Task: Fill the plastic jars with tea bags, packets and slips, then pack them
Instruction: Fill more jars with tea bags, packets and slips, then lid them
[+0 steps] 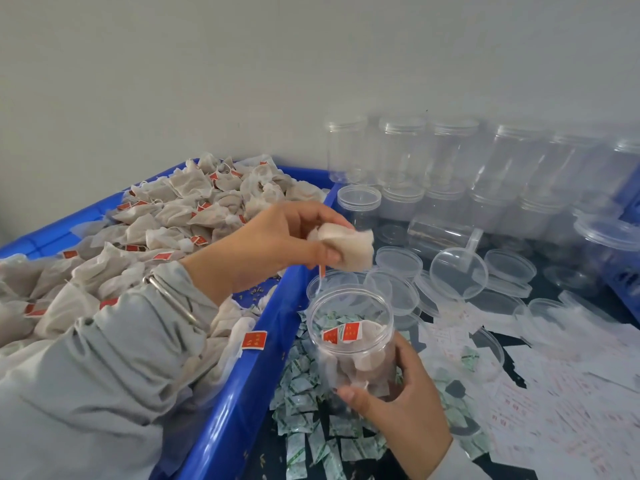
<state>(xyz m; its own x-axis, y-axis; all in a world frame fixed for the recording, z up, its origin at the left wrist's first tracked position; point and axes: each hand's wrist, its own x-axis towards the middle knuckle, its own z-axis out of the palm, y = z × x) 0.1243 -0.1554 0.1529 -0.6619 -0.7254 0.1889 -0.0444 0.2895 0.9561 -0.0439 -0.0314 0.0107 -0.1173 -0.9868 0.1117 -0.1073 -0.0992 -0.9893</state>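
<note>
Above the upright jar (pixel 351 341), left fingers (pixel 325 252) pinch a tea bag (pixel 349 245).

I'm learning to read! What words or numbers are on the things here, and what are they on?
None can be read.
Red tags on the tea bags in the jar: yellow marks, too blurred.
Green-printed packets: print too small.
Paper slips: red print, too blurred.
</note>
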